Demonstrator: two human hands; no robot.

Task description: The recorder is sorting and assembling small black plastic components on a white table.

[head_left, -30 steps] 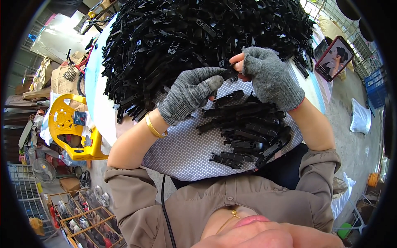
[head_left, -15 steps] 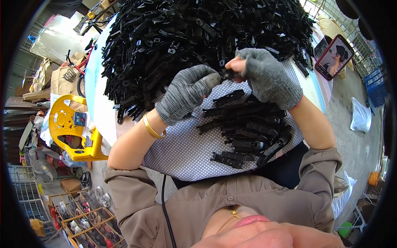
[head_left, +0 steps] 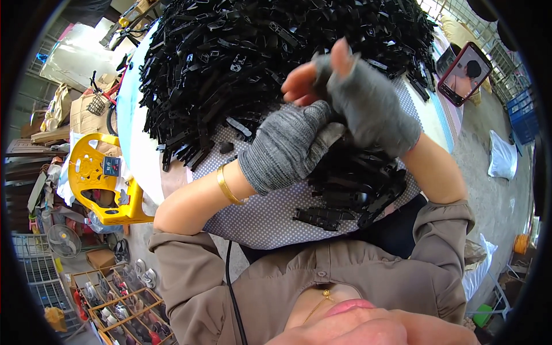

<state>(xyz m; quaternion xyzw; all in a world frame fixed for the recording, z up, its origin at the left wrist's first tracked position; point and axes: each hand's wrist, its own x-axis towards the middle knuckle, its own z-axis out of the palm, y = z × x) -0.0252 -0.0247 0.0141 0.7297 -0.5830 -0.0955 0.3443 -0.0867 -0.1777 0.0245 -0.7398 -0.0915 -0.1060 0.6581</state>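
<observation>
Dotted tablecloth (head_left: 247, 223), your right hand (head_left: 367, 98) splayed, your left hand (head_left: 290, 146) curled, its hold unclear, black plastic parts (head_left: 345, 198) beside it.

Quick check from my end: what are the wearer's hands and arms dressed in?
The left hand wears a grey knit glove with darker stripes; a gold bangle circles that wrist. The right hand has a plainer grey glove that leaves the fingers bare. Both brown sleeves end near the elbows. A black cable runs beside the left sleeve.
</observation>
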